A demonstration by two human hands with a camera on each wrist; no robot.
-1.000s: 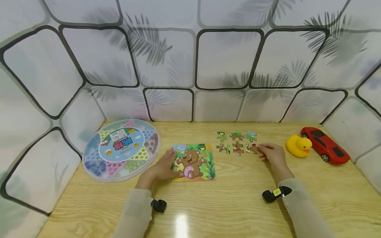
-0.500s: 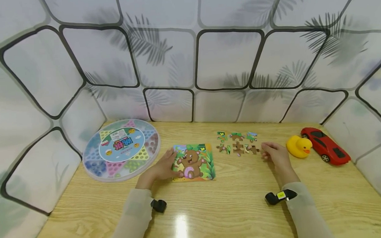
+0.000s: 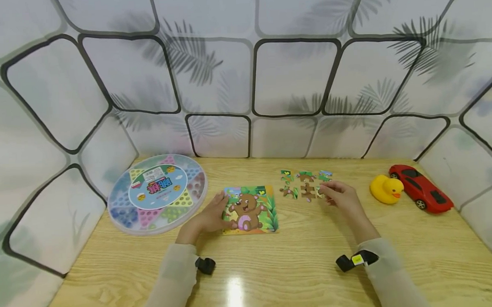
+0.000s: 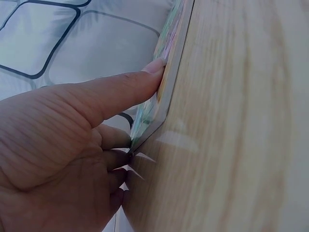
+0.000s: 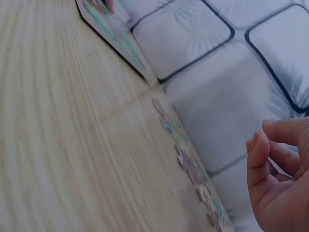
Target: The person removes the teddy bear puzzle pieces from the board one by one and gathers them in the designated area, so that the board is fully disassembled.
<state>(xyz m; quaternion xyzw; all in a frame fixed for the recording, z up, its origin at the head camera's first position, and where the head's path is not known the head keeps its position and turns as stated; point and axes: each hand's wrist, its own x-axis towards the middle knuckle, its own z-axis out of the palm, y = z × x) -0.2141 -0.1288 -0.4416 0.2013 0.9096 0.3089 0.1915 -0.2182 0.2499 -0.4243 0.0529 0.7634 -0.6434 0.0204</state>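
Note:
A flat picture board (image 3: 250, 213) with a smiling brown bear lies mid-table. My left hand (image 3: 209, 214) holds its left side. In the left wrist view the thumb (image 4: 130, 89) presses on the board (image 4: 166, 87) near its edge, with the other fingertips against its side. Right of the board, several jigsaw pieces (image 3: 307, 192) lie in two rows. My right hand (image 3: 347, 201) is over the rightmost front jigsaw piece (image 3: 319, 193), partly covering it. In the right wrist view the right hand (image 5: 282, 169) has thumb and fingertips together, with nothing visible between them.
A round Chinese checkers board (image 3: 183, 220) lies to the left. To the right stand a yellow rubber duck (image 3: 383, 188) and a red toy car (image 3: 420, 187). A patterned cloth wall (image 3: 214, 81) closes off the back and sides of the wooden table (image 3: 292, 270).
My right hand first drew away to the right from the end jigsaw piece, then came back left over it. My left hand and the bear board have stayed in place.

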